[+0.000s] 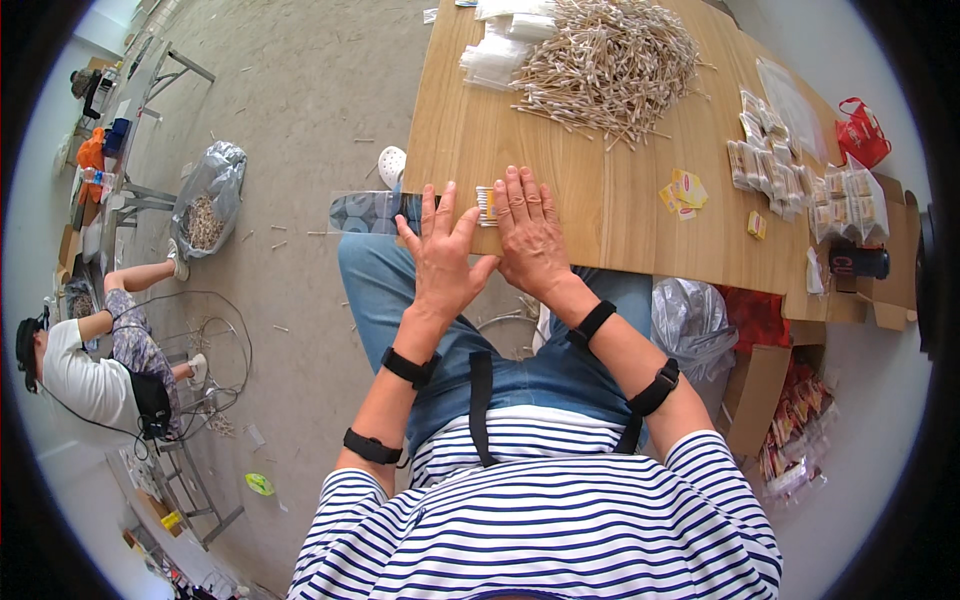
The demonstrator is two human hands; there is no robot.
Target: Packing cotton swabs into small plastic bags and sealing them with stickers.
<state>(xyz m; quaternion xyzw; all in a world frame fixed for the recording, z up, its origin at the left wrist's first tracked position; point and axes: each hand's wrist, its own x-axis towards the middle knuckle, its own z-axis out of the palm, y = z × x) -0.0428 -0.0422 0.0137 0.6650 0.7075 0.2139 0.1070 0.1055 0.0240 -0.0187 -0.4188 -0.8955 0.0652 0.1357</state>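
A small pack of cotton swabs (486,206) with a yellow card lies near the table's front edge, between my hands. My right hand (533,238) rests flat, fingers stretched out side by side, partly covering the pack's right end. To the left of the pack, my left hand (441,262) has its fingers spread, with thumb and forefinger close to the swabs. A clear plastic bag (362,213) sticks out past the table's left edge, and its inner end passes behind my left fingers. Whether my left fingers touch the bag or the table I cannot tell.
A big heap of loose cotton swabs (612,75) covers the far table, beside clear bags (497,58). Yellow cards (684,192), a small yellow box (757,225) and filled swab packs (768,165) lie rightward. Another person (95,375) sits far left, near a swab-filled bag (208,205).
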